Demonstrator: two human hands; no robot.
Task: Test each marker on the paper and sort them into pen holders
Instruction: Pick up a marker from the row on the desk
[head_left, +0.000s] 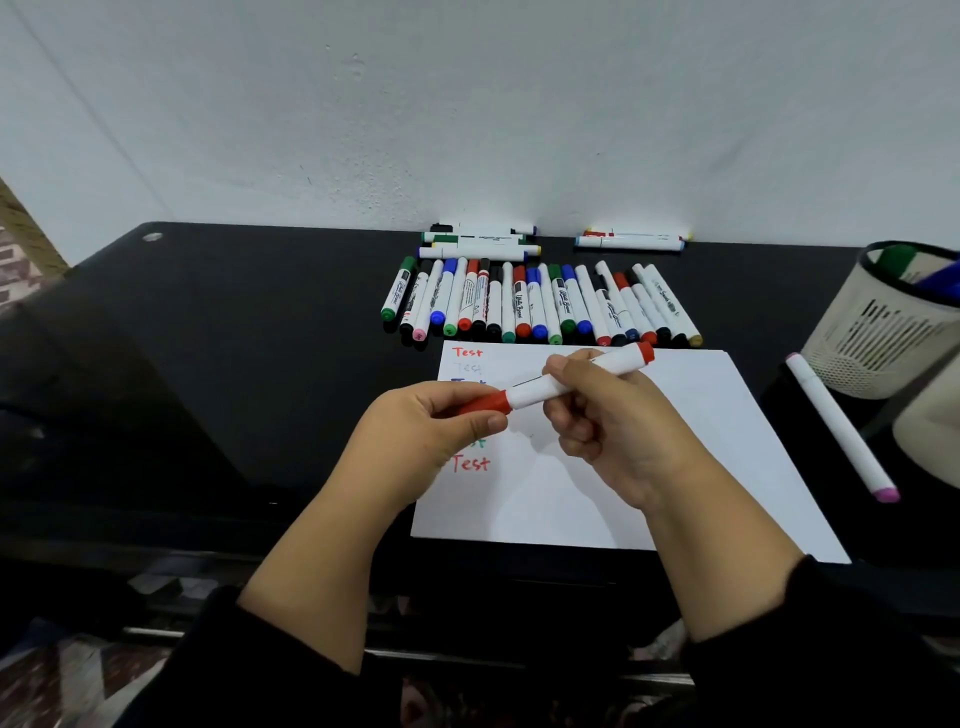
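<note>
I hold a red marker (540, 388) over the white paper (701, 415). My right hand (608, 426) grips its white barrel. My left hand (431, 431) pinches the red cap, which sits on the barrel's left end. The paper carries several "Test" words in red, grey and other colours, partly hidden by my hands. A row of several capped markers (540, 306) lies beyond the paper. A white mesh pen holder (878, 322) at the right contains a green and a blue marker. A second pale holder (930, 431) shows at the right edge.
Two small groups of markers (478, 241) (631, 240) lie by the wall at the back of the black desk (208, 364). A pink-tipped marker (841, 431) lies right of the paper, near the holders.
</note>
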